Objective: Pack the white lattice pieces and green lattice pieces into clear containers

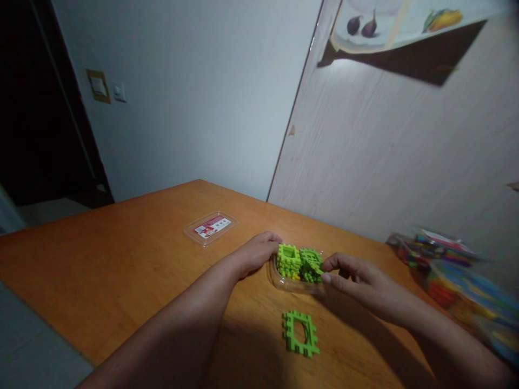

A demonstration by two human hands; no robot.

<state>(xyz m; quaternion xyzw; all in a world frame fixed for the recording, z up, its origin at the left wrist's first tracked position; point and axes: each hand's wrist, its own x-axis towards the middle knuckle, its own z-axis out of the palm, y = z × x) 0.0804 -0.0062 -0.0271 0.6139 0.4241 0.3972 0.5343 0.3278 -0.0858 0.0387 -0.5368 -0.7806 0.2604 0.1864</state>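
Note:
A clear plastic container (279, 283) sits on the wooden table, filled with green square-framed interlocking pieces. Bright yellow-green pieces (288, 262) are stacked in its left half, and darker green pieces (310, 256) lie in the right half. My left hand (261, 253) grips the container's left rim, its fingertips partly hidden. At the right side, my right hand (351, 274) pinches a tilted green interlocking piece (314, 269) between thumb and fingers, above the others. Nearer to me, another green frame piece (289, 335) with a rounded opening lies on the table.
A clear lid (213, 226) with a printed label lies further back on the table (154, 254). Clear tubs (462, 292) and packets (433, 248) of colourful items stand at the right. A wall (203, 108) and a wooden panel (365, 151) border the table's far side.

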